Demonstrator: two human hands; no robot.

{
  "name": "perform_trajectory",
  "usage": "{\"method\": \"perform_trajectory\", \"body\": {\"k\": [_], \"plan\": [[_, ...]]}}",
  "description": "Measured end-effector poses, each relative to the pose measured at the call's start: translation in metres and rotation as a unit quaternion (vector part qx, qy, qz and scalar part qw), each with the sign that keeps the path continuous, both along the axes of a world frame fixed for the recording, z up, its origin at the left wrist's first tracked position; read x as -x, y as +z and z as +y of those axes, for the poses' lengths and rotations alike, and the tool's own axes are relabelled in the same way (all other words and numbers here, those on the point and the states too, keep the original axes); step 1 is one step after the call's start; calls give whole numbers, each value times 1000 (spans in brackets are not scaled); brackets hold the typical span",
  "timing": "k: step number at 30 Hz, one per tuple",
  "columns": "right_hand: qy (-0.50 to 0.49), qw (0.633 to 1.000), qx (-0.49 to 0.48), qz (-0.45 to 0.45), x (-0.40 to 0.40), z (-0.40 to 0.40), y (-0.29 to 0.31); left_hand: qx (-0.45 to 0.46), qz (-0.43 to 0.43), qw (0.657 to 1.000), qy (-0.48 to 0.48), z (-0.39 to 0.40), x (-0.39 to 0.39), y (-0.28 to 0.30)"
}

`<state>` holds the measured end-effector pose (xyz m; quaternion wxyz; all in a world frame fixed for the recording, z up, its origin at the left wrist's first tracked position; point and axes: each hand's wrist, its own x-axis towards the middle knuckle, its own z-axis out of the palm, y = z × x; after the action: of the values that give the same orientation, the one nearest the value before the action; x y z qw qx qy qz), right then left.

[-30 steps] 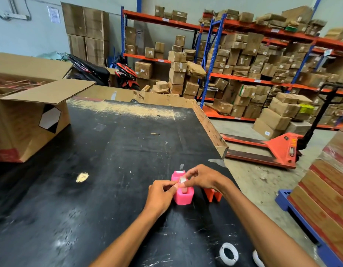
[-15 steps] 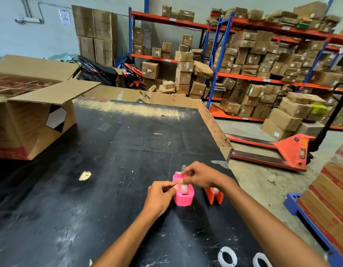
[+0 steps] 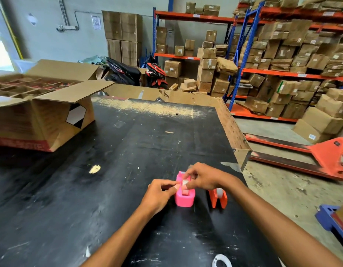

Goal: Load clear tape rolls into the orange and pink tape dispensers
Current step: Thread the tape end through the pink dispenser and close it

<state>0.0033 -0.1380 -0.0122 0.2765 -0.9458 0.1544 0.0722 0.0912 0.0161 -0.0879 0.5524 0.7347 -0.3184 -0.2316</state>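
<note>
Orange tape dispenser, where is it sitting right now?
In the head view, the orange tape dispenser stands on the black table, just right of the pink dispenser and below the right hand.

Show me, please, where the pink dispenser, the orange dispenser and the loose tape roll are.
pink dispenser (image 3: 184, 201): head view, on its near front wall.
orange dispenser (image 3: 222, 199): head view, on its right side wall.
loose tape roll (image 3: 216, 260): head view, on the ring's upper left rim.
</note>
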Motion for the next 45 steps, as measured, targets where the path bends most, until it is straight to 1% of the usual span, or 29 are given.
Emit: {"method": "perform_trajectory", "body": {"k": [7, 13, 17, 19, 21, 24, 27, 30, 33, 37, 39, 45], "plan": [[29, 997, -42, -51, -4, -12, 0, 5, 17, 1000, -1, 0, 0, -1], [56, 995, -52, -65, -12, -17, 0, 4, 6, 1000, -11, 1, 0, 1], [44, 991, -68, -105, -26, -32, 4, 7, 4, 1000, -3, 0, 0, 0], [39, 991, -67, -111, -32, -42, 3, 15, 3, 1000, -2, -1, 2, -1], [40, 991, -73, -101, -38, -50, 0, 25, 1, 1000, -8, -3, 4, 1], [44, 992, -91, -77, -45, -54, -8, 14, -20, 999, -24, -2, 6, 4], [42, 991, -117, -46, -51, -57, -15, -14, -91, 995, -48, -2, 8, 8], [33, 989, -141, -25, -54, -61, -18, -44, -147, 988, -38, -3, 11, 9], [28, 989, -143, -7, -58, -63, -19, -47, -157, 986, -28, -2, 14, 10], [30, 994, -99, 23, -64, -60, -18, -54, -161, 985, -24, -3, 15, 13], [27, 994, -98, 31, -64, -59, -19, -58, -166, 984, -23, -2, 15, 12], [1, 995, -96, 10, -56, -54, -15, -66, -156, 985, -38, -3, 13, 13]]}}
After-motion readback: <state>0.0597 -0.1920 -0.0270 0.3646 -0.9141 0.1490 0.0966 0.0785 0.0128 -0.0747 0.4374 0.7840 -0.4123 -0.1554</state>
